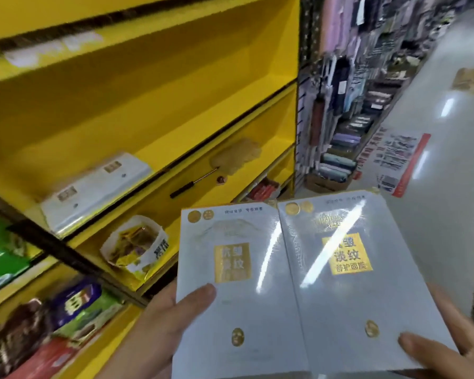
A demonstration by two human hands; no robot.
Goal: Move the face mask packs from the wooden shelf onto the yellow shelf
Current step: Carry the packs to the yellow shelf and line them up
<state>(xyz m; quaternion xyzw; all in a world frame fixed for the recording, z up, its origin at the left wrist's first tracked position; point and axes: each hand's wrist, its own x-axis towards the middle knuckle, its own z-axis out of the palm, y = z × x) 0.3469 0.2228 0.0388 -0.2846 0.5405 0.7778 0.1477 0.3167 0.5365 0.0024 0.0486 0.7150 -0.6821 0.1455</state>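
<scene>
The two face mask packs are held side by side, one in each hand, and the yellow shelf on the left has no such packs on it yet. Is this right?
Not quite. The head view shows the two face mask packs side by side, left hand and right hand each holding one, but the yellow shelf already carries similar white packs.

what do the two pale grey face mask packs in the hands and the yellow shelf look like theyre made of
Pale grey face mask packs: likely card boxes in clear glossy film, judging by the sharp white glare streaks; the gold label panels look like metallic foil.
Yellow shelf: rigid board or painted metal, smooth with an even soft sheen; which one cannot be told.
</scene>
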